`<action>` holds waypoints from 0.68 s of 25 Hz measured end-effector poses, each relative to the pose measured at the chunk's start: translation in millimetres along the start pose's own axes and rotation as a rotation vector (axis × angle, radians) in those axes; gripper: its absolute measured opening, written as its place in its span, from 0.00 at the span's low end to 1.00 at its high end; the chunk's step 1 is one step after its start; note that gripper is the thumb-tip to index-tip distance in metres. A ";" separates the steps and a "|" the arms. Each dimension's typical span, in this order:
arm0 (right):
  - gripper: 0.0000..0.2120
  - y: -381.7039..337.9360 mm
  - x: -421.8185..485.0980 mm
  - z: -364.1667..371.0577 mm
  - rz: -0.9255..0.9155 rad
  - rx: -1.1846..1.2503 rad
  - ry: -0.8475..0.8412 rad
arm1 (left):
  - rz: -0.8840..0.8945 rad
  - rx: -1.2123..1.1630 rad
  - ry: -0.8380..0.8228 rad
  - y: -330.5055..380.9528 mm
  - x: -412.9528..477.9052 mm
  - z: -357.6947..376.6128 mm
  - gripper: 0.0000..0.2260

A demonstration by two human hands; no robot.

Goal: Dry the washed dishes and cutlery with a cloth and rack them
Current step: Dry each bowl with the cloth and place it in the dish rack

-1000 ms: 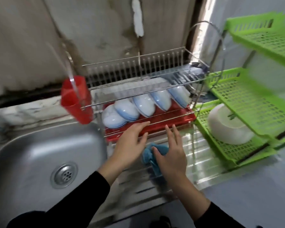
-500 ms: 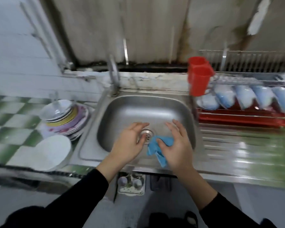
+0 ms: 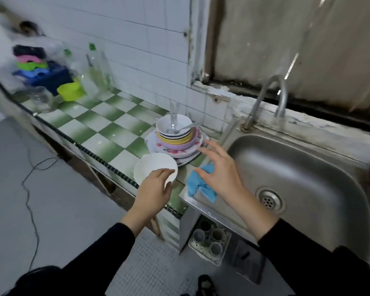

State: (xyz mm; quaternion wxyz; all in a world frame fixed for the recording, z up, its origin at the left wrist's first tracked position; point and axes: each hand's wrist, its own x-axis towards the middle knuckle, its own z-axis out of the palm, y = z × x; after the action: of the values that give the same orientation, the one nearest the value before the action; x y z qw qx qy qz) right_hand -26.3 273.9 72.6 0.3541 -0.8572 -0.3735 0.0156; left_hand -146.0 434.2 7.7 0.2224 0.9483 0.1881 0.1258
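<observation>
Bowl (image 3: 152,167), white, one only, sits at front edge of counter (image 3: 107,133), just beside stack (image 3: 177,144). Prob. light but wet-slick and breakable: pinch the rim. Left hand (image 3: 154,189) lies on its near rim, fingers loosely bent; clamped or not, can't tell. Right hand (image 3: 220,174) is spread, thumb trapping one cloth (image 3: 198,184). Stack holds approx. three bowls on plates, cutlery (image 3: 174,122) on top; exact nos. unclear.

Bowl (image 3: 155,167) before dish stack (image 3: 176,145), perhaps touching
</observation>
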 end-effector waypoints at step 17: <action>0.25 37.4 143.7 144.3 -0.810 -0.916 -1.049 | 0.129 0.402 -0.215 -115.3 23.0 51.2 0.27</action>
State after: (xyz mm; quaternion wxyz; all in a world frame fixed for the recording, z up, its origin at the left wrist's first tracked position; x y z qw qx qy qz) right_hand 58.7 435.8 -24.5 -0.2758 -0.5964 -0.7422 0.1319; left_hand -143.6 520.3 -87.3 0.0392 0.9915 0.1237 -0.0019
